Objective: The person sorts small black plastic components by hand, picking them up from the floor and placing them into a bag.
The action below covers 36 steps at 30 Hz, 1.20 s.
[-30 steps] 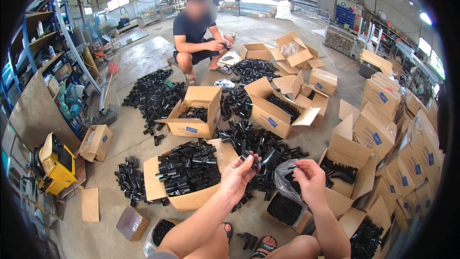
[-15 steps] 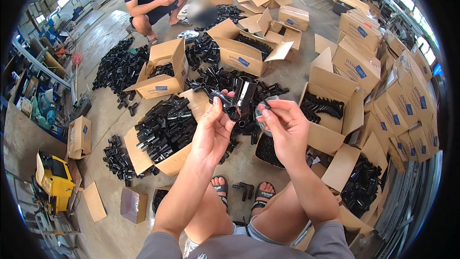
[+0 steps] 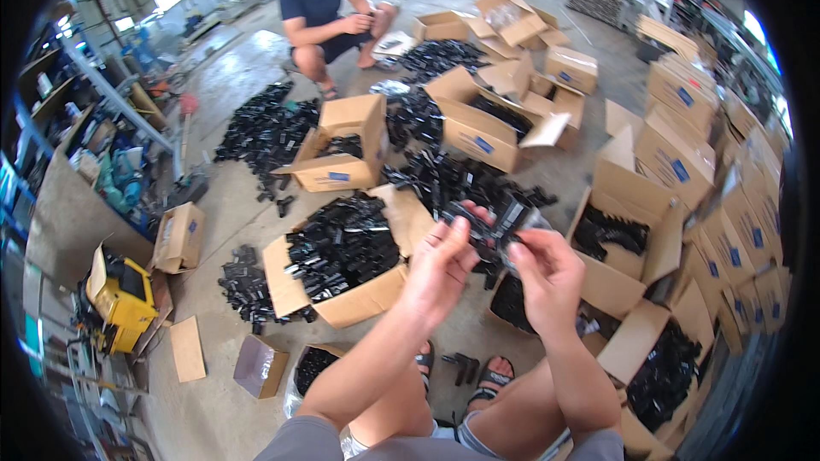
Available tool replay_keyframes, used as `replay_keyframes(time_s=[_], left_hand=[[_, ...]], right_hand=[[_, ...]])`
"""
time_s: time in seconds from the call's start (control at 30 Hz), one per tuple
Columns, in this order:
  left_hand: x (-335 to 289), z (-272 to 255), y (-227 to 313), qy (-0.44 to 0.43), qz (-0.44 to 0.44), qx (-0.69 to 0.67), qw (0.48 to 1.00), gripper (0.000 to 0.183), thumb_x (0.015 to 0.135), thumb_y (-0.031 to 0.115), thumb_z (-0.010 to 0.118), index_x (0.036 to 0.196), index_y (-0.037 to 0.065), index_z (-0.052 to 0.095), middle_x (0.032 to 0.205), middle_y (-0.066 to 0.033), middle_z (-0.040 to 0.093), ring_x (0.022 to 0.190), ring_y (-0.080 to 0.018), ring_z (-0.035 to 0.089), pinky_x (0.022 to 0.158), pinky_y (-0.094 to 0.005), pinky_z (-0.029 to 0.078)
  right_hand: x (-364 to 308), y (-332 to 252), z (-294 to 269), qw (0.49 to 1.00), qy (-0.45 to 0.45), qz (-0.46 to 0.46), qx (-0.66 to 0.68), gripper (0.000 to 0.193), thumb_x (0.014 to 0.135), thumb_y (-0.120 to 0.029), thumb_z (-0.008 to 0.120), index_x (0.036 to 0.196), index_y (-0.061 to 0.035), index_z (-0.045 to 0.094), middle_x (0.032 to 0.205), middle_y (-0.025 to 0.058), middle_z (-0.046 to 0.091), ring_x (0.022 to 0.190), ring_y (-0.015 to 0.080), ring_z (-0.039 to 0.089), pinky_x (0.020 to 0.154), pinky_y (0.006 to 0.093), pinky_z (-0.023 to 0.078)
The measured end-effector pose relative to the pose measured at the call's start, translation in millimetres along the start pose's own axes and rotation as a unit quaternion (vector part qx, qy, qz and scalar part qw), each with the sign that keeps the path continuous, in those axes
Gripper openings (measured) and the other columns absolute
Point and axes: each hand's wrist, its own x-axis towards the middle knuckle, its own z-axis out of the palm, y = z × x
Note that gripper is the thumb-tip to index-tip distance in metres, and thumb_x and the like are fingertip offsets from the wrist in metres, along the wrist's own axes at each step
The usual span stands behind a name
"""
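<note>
Near the middle of the head view, my left hand (image 3: 444, 260) is closed around a black tubular branched pipe fitting (image 3: 506, 220). Its wider tube tilts up and to the right. My right hand (image 3: 548, 266) pinches at the fitting's near right side, thumb and forefinger together; what lies between those fingertips is hidden. Something translucent shows just behind the right fingers. Below and left of my hands stands an open cardboard box (image 3: 363, 303) heaped with similar black fittings. A smaller box of small black pieces (image 3: 512, 297) sits under my right hand.
Piles of black fittings (image 3: 269, 124) cover the floor ahead. Open cartons (image 3: 478, 143) stand among them, and stacked cartons (image 3: 735, 235) rise at the right. Another person (image 3: 320, 21) squats at the far left. A yellow machine (image 3: 128, 303) is at the left; loose fittings (image 3: 461, 367) lie between my feet.
The view has shifted, so the scene sits further right and lower. My right hand has come up to the fitting from slightly apart, where it held a small black piece.
</note>
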Motion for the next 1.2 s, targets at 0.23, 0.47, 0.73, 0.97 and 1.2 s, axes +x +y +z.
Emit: replay_keyframes(time_s=[0.23, 0.47, 0.73, 0.97, 1.2], left_hand=[[-3.0, 1.9, -1.6, -0.01, 0.062, 0.035, 0.997, 0.041, 0.098, 0.017, 0.069, 0.134, 0.003, 0.057, 0.125, -0.0097, 0.068, 0.121, -0.0202, 0.065, 0.1, -0.0322, 0.055], [-4.0, 10.0, -9.3, -0.027, 0.12, 0.094, 0.988, 0.046, 0.094, 0.01, 0.073, 0.136, 0.0, 0.056, 0.125, -0.0112, 0.068, 0.118, -0.0201, 0.066, 0.095, -0.0281, 0.055], [-4.5, 5.3, -5.9, -0.038, 0.205, 0.2, 0.957, 0.048, 0.089, 0.002, 0.075, 0.134, -0.003, 0.057, 0.122, -0.0142, 0.069, 0.114, -0.018, 0.066, 0.096, -0.0309, 0.055], [0.6, 4.2, -16.1, -0.107, 0.267, 0.438, 0.852, 0.052, 0.081, -0.001, 0.081, 0.13, 0.002, 0.064, 0.12, -0.005, 0.072, 0.108, -0.0137, 0.067, 0.095, -0.0269, 0.051], [0.5, -2.4, -5.1, -0.131, 0.149, 0.288, 0.937, 0.066, 0.1, 0.048, 0.062, 0.148, 0.005, 0.05, 0.149, -0.0136, 0.055, 0.143, -0.023, 0.046, 0.111, -0.0416, 0.041]], right_hand=[[0.1, 7.5, -3.3, 0.996, 0.011, 0.064, 0.054, 0.013, 0.094, 0.0, 0.071, 0.106, 0.0029, 0.067, 0.094, 0.0045, 0.069, 0.08, 0.009, 0.065, 0.073, 0.023, 0.053], [0.8, 8.7, -16.9, 0.996, 0.008, 0.075, 0.036, 0.011, 0.094, -0.001, 0.07, 0.104, 0.0043, 0.068, 0.095, 0.0069, 0.071, 0.08, 0.011, 0.067, 0.073, 0.0248, 0.055], [3.7, 9.4, -14.9, 0.975, -0.037, 0.164, 0.144, 0.018, 0.097, -0.013, 0.071, 0.108, 0.0009, 0.07, 0.102, 0.0074, 0.073, 0.088, 0.014, 0.07, 0.08, 0.028, 0.054], [6.3, 11.1, -20.4, 0.942, -0.007, 0.283, 0.182, 0.024, 0.1, -0.028, 0.069, 0.105, -0.0047, 0.071, 0.101, 0.0055, 0.073, 0.09, 0.0128, 0.069, 0.082, 0.0284, 0.054], [13.5, 31.8, -12.2, 0.949, 0.005, 0.29, 0.127, 0.028, 0.1, -0.03, 0.068, 0.103, -0.002, 0.07, 0.095, 0.0045, 0.072, 0.084, 0.0121, 0.069, 0.076, 0.0285, 0.058]])
